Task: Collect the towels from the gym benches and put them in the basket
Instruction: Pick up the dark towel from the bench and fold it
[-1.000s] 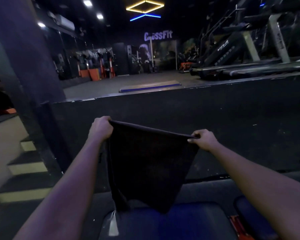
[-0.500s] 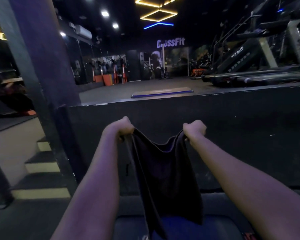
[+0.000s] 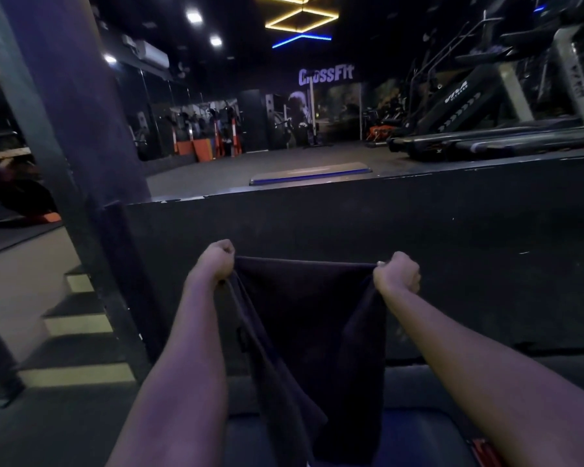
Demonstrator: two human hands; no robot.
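A dark towel (image 3: 304, 318) hangs in front of me, stretched between both fists along its top edge. My left hand (image 3: 216, 262) grips its upper left corner and my right hand (image 3: 398, 273) grips the upper right corner. The cloth drapes down in folds over a dark padded bench (image 3: 418, 439) at the bottom of the view. No basket is in sight.
A black raised platform wall (image 3: 452, 251) stands right behind the towel. A dark pillar (image 3: 81, 112) and yellow-edged steps (image 3: 78, 325) are at the left. Treadmills (image 3: 503, 136) line the far right, and a blue mat (image 3: 311, 171) lies on the platform.
My hands first came together, bunching the towel, and have now moved apart again so its top edge is taut. The view has tilted slightly.
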